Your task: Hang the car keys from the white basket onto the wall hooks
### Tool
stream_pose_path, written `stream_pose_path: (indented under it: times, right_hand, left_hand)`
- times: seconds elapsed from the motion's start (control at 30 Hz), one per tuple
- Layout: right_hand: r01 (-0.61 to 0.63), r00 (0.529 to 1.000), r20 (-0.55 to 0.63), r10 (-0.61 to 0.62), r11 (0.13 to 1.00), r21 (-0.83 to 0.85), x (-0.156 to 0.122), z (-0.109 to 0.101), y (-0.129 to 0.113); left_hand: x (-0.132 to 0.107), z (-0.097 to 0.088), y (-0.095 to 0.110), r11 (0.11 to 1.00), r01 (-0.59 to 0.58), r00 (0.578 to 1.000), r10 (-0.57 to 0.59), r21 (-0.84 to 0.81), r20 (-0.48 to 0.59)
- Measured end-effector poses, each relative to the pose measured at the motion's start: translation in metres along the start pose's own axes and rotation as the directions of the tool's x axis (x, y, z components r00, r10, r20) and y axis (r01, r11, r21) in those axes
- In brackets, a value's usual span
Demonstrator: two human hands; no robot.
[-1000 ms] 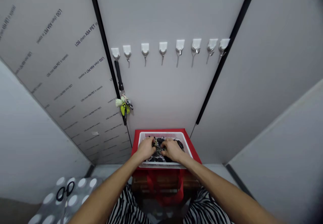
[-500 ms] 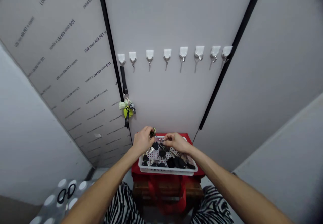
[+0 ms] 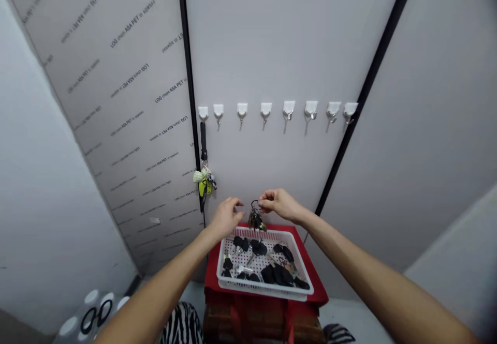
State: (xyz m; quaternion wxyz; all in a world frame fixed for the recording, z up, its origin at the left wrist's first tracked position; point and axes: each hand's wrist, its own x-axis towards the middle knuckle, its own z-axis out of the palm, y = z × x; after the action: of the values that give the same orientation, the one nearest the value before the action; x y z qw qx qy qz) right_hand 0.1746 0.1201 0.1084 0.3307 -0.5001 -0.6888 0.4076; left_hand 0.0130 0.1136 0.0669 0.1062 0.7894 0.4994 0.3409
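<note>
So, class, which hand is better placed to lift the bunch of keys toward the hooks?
Probably the right hand: it holds the bunch of keys by the top, near the far edge of the basket. The left hand is nearby, open, apparently holding nothing.

The left forearm (image 3: 171, 279) slants up from the lower left, the right forearm (image 3: 361, 264) from the lower right, both bare. Below centre, the left hand (image 3: 225, 218) points right, thumb and fingers parted. The right hand (image 3: 282, 204), slightly higher, points left, thumb and fingertips pinched together. The hands are apart.
</note>
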Motion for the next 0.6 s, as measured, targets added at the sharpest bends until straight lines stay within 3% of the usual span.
stream_pose_path:
  times: [0.13,0.33,0.47,0.6]
  right_hand:
    - [0.064,0.997,-0.053,-0.064,0.998,-0.015,0.011,-0.005,-0.029]
    - [0.265,0.949,-0.202,-0.242,0.96,0.093,0.035,-0.012,-0.092]
    - [0.373,0.898,-0.301,-0.321,0.918,0.133,0.055,-0.006,-0.131]
    - [0.42,0.856,-0.367,-0.365,0.904,0.079,0.076,0.006,-0.154]
  left_hand:
    - [0.027,-0.018,0.019,0.973,-0.046,0.994,0.022,-0.225,-0.11]
    - [0.073,-0.068,0.041,0.872,-0.005,0.957,-0.138,-0.49,-0.256]
    - [0.095,-0.105,0.044,0.762,-0.045,0.903,-0.246,-0.646,-0.353]
    - [0.11,-0.127,0.036,0.736,-0.058,0.833,-0.337,-0.675,-0.439]
